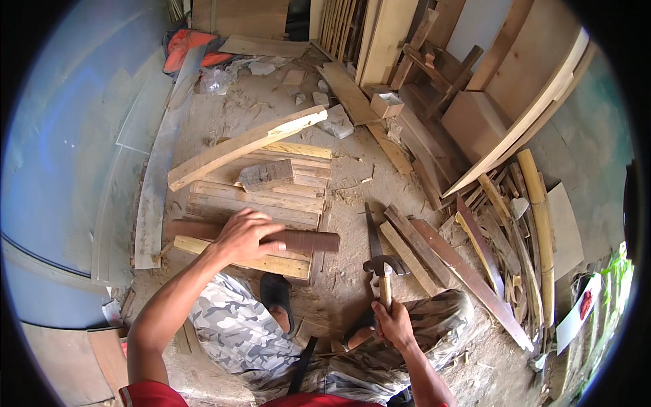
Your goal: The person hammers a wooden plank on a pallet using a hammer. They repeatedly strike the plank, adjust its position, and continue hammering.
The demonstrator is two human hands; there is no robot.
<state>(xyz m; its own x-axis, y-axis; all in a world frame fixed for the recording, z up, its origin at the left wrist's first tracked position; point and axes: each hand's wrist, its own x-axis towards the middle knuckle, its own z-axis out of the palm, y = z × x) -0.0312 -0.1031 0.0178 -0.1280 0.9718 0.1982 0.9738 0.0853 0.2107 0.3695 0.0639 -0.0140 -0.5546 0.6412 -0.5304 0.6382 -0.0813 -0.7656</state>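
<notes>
My left hand [247,235] is wrapped over a dark brown wooden board [308,241], with the thumb on the near side. The board looks slightly blurred and lies across a platform of pale wooden slats [254,203] in front of me. In my right hand [395,324] is a claw hammer [386,288], gripped by its light handle with the dark head up. A wood block [266,175] and a long squared timber [247,146] rest on the far slats. Just beyond the hammer, a handsaw [373,237] lies on the ground, partly hidden by it.
Loose wood strips [413,247] and a scrap pile with bamboo [539,230] lie to the right. A wooden cabinet frame [488,122] stands at the far right. Along the left runs a blue-grey wall [74,136]. Stone chunks [336,122] and an orange bag [193,51] lie farther off.
</notes>
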